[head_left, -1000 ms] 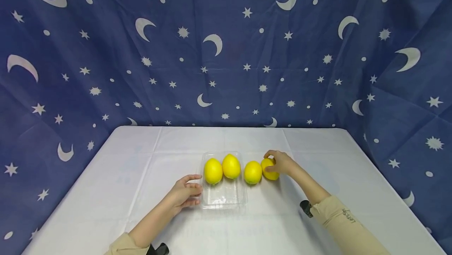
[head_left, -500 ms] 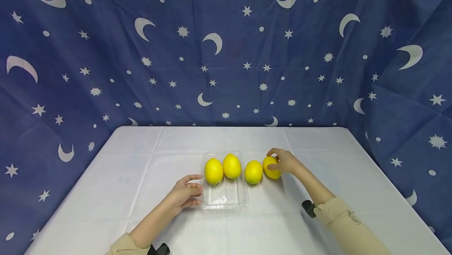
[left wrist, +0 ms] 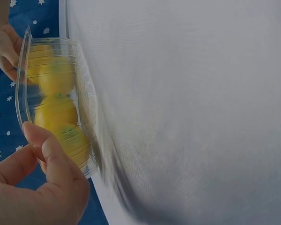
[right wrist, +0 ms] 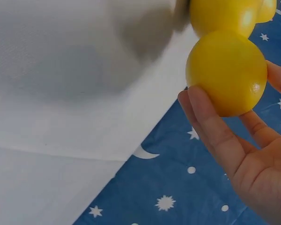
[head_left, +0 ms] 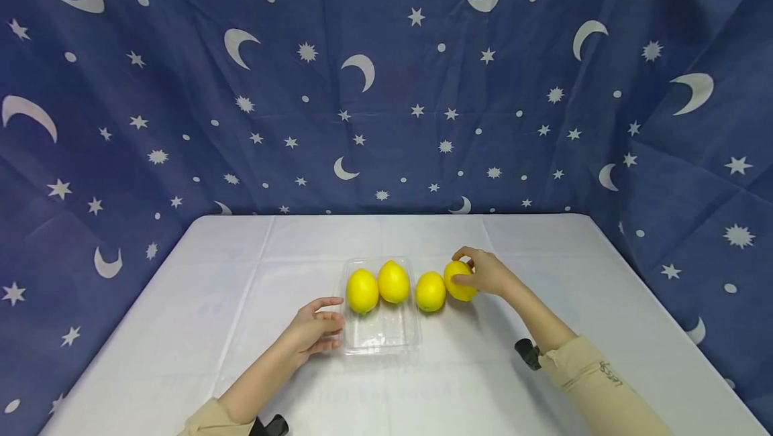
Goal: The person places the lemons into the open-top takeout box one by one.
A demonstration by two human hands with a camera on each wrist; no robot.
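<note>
Sleeves: nearest, a beige cloth sleeve (head_left: 217, 420) behind the left hand and a beige cloth sleeve with dark lettering (head_left: 606, 386) behind the right hand; a small black device sits by each wrist.
Left hand (head_left: 311, 332): thumb and fingers pinch the near-left rim side of the tray.
Tray: a clear, shallow rectangular plastic tray (head_left: 380, 337), just right of the left hand, on the table.
Lemons in tray: two bright yellow oval lemons, one (head_left: 362, 291) closer to the left hand, the other (head_left: 394, 282) beside it toward the right hand; both lie in the tray's far half.
Loose lemon: a glossy yellow lemon (head_left: 431, 292) outside the tray, between the tray and the right hand.
Right hand (head_left: 488, 274): thumb and fingers curl round a smooth yellow lemon (right wrist: 227, 75), just beside the loose one; whether it touches the cloth, I cannot tell.
Table: a white cloth-covered table (head_left: 386, 396) under both hands.
Backdrop: beyond both hands, dark blue fabric (head_left: 398, 90) printed with white moons, stars and dots.
</note>
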